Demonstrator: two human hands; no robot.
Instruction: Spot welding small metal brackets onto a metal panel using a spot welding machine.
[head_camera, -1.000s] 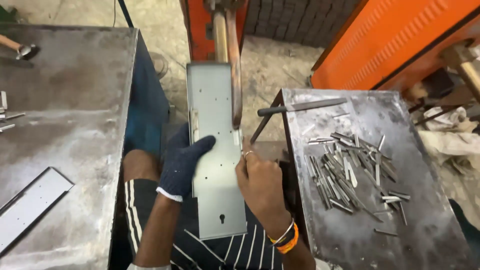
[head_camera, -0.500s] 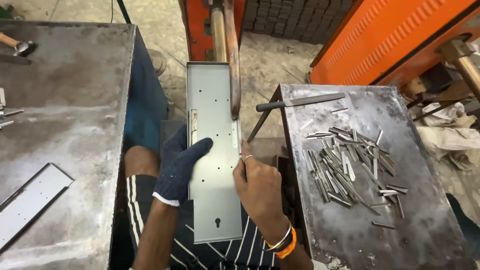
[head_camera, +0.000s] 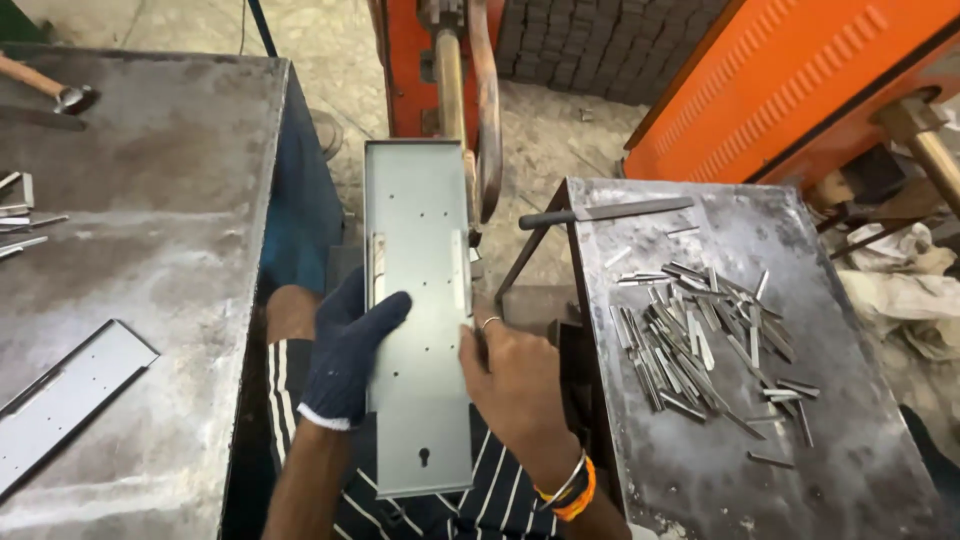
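Long grey metal plate (head_camera: 418, 300) held over the lap between two tabletops, gloved left hand (head_camera: 350, 345) gripping its left edge, bare right hand (head_camera: 510, 370) gripping its right edge, pile of metal strips (head_camera: 700, 340) on right tabletop (head_camera: 850, 440)

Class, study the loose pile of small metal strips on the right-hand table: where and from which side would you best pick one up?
Take a metal strip lying apart at the pile's near edge, pinching its long thin edges from above: it lies flat and separate, while those in the pile overlap.
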